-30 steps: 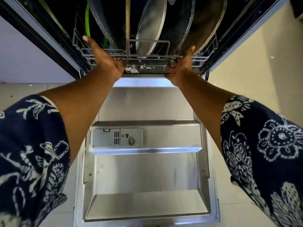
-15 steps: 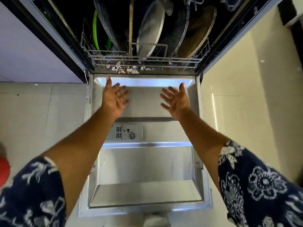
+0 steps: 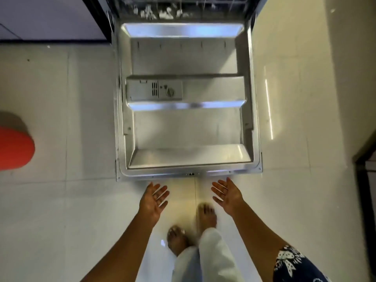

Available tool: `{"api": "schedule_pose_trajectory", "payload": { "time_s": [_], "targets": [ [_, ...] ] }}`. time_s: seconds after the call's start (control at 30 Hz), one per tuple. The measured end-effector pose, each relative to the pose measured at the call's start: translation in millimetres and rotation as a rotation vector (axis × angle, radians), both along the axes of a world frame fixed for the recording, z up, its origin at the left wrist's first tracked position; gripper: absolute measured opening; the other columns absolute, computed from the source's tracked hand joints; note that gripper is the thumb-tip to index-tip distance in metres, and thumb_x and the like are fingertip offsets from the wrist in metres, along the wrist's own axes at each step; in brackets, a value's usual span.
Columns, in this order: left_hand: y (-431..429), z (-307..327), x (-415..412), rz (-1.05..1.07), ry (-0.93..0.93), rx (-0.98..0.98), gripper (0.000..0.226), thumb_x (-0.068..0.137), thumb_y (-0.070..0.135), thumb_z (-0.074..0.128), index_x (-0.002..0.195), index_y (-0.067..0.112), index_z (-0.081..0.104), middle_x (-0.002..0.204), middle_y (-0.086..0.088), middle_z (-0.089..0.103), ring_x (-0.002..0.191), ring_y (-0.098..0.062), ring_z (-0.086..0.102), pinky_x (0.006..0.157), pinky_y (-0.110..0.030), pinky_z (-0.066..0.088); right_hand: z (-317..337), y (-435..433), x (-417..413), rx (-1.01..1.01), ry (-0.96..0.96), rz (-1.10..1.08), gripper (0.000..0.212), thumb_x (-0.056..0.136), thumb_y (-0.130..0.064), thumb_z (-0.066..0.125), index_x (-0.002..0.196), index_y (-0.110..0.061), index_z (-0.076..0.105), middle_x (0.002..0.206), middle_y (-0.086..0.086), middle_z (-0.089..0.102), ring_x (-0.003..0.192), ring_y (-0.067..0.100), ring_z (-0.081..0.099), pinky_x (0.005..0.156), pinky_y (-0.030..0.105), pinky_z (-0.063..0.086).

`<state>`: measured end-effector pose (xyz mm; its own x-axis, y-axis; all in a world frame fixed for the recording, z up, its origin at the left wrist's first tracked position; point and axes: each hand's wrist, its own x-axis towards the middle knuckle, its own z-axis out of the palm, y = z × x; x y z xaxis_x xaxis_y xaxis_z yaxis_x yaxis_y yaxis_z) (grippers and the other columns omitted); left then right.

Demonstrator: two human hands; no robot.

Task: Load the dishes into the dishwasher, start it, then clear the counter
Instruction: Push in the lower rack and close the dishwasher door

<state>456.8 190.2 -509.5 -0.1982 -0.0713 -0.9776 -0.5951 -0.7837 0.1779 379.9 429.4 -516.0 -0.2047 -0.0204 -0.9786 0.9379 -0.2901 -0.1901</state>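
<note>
Hands had let go of the rack (image 3: pixel 203 6). Your left hand (image 3: pixel 154 200) and right hand (image 3: pixel 227 195) hung wide and empty, just before the near edge of the dishwasher door (image 3: pixel 187 127). The rack sat pushed in past the door's far end, dishes probably inside. Next job: lift that door.

Left hand (image 3: pixel 155 200), right hand (image 3: pixel 227 193) extended forward, palms up, fingers (image 3: pixel 161 193) spread, holding nothing.
</note>
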Motion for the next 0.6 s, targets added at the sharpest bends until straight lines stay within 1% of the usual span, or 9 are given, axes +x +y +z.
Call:
{"api": "schedule_pose_trajectory", "payload": {
  "time_s": [0.1,0.17,0.3,0.33,0.4,0.43,0.5,0.57,0.6],
  "targets": [
    [12.4,-27.6,36.2,0.101,-0.081,0.054,0.064,0.098,0.056,0.023,0.140,0.010,0.040,0.142,-0.013,0.046,0.129,-0.031,0.044,0.108,-0.045,0.027,-22.9,2.2,39.9,0.040,-0.087,-0.067,0.056,0.099,-0.047,0.028,0.133,-0.006,0.045,0.137,0.014,0.051,0.125,0.031,0.048,0.106,0.045,0.034],
    [17.2,-52.4,40.7,0.204,-0.080,0.063,0.073,0.095,0.062,0.017,0.143,0.010,0.035,0.146,-0.015,0.041,0.134,-0.033,0.039,0.111,-0.049,0.024,-43.9,-3.3,45.1,0.049,-0.065,-0.130,0.062,0.098,-0.052,0.024,0.134,-0.006,0.044,0.140,0.015,0.048,0.128,0.030,0.045,0.107,0.045,0.032],
    [22.6,-109.3,24.3,0.484,0.070,0.078,0.084,0.089,0.073,0.014,0.148,0.014,0.029,0.152,-0.016,0.031,0.141,-0.035,0.027,0.114,-0.053,0.015,-100.8,-21.3,24.0,-0.030,0.072,-0.427,0.079,0.091,-0.068,0.013,0.141,-0.010,0.036,0.146,0.013,0.040,0.134,0.030,0.037,0.111,0.049,0.025],
    [22.4,-121.0,19.0,0.548,0.113,0.088,0.087,0.087,0.075,0.015,0.147,0.015,0.029,0.151,-0.016,0.032,0.140,-0.035,0.027,0.115,-0.054,0.015,-111.8,-26.8,17.7,-0.073,0.110,-0.511,0.083,0.088,-0.072,0.014,0.143,-0.014,0.035,0.146,0.012,0.040,0.134,0.031,0.037,0.112,0.051,0.025],
    [19.9,-130.8,11.6,0.660,0.184,0.119,0.092,0.083,0.079,0.022,0.148,0.013,0.028,0.150,-0.017,0.033,0.138,-0.036,0.030,0.115,-0.056,0.017,-120.7,-36.4,8.8,-0.139,0.161,-0.619,0.086,0.081,-0.080,0.018,0.140,-0.021,0.041,0.141,0.012,0.045,0.130,0.035,0.041,0.109,0.054,0.029],
    [18.6,-128.7,11.0,0.697,0.196,0.131,0.095,0.082,0.080,0.025,0.148,0.012,0.026,0.149,-0.018,0.033,0.137,-0.037,0.032,0.114,-0.056,0.019,-118.5,-38.8,7.4,-0.156,0.163,-0.639,0.086,0.080,-0.081,0.020,0.140,-0.022,0.041,0.140,0.013,0.045,0.128,0.036,0.042,0.108,0.055,0.031],
    [20.5,-106.0,15.6,0.707,0.205,0.153,0.096,0.082,0.079,0.028,0.147,0.009,0.028,0.145,-0.022,0.038,0.133,-0.039,0.037,0.112,-0.055,0.024,-97.8,-34.9,10.8,-0.168,0.136,-0.648,0.089,0.079,-0.081,0.022,0.144,-0.021,0.034,0.145,0.016,0.039,0.130,0.039,0.039,0.107,0.056,0.033],
    [23.6,-64.7,22.5,0.680,0.227,0.143,0.092,0.082,0.078,0.031,0.144,0.010,0.034,0.141,-0.021,0.044,0.128,-0.038,0.044,0.107,-0.054,0.029,-57.9,-30.5,20.4,-0.179,0.109,-0.650,0.090,0.081,-0.079,0.024,0.147,-0.017,0.027,0.147,0.017,0.036,0.132,0.038,0.037,0.103,0.054,0.034],
    [25.3,-38.7,24.6,0.671,0.249,0.132,0.090,0.082,0.077,0.032,0.142,0.010,0.038,0.138,-0.020,0.048,0.124,-0.037,0.047,0.105,-0.054,0.031,-32.0,-29.0,23.6,-0.176,0.117,-0.648,0.089,0.083,-0.077,0.025,0.146,-0.015,0.028,0.145,0.017,0.038,0.132,0.036,0.038,0.103,0.053,0.033]
  ]
}}
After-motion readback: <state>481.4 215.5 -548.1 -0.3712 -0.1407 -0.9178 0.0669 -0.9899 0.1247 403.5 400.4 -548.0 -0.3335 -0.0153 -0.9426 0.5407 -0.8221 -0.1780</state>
